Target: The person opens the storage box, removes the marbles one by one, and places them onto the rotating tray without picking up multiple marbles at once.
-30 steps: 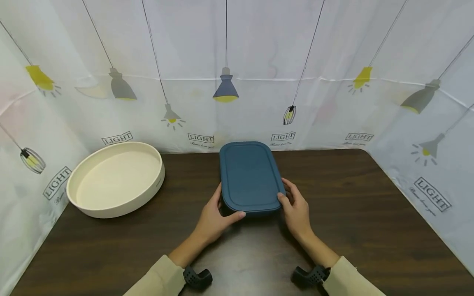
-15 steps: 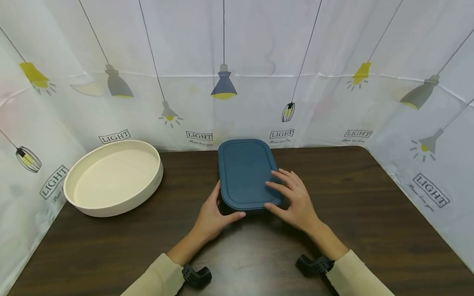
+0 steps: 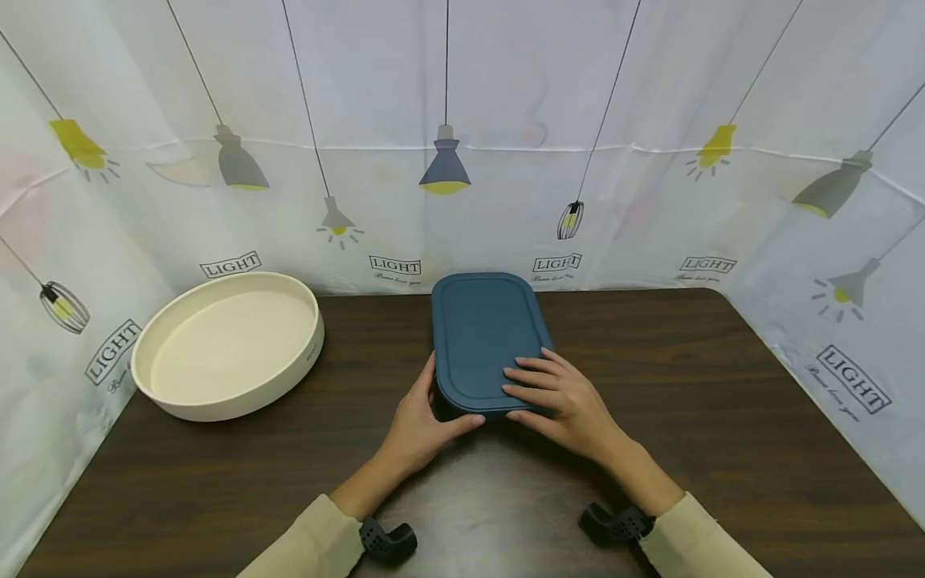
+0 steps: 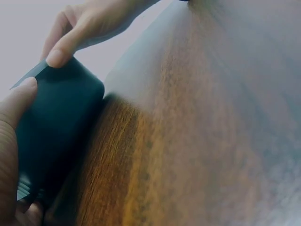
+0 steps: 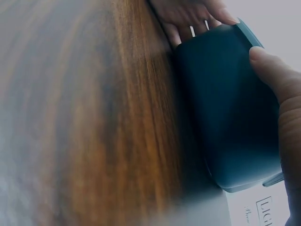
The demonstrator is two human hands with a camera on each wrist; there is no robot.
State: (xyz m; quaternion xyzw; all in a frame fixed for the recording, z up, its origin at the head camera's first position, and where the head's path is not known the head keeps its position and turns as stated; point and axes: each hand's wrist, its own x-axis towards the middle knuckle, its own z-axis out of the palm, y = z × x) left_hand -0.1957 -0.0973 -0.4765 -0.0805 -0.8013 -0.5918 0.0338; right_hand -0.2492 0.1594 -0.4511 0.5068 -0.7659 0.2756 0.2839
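A dark blue rectangular food container (image 3: pixel 484 333) with a rounded, flat lid lies on the wooden table. Its sides appear dark teal in both wrist views. My left hand (image 3: pixel 419 429) grips its near left corner, with the thumb along the front and the fingers at the left side, partly hidden. My right hand (image 3: pixel 567 405) rests on the near right part of the lid, fingers stretched over the top. In the right wrist view, the right thumb (image 5: pixel 268 66) touches the front edge by the lid's rim. The lid sits on the container.
A round cream dish (image 3: pixel 231 349) with a low wall stands at the back left of the dark wooden table (image 3: pixel 694 433). Behind the table hangs a white curtain (image 3: pixel 506 80) printed with lamps. Each wrist wears a black camera band (image 3: pixel 386 542).
My right hand has let go of the container's right side, lifted over the lid and settled with its fingers on top. The left hand keeps its grip.
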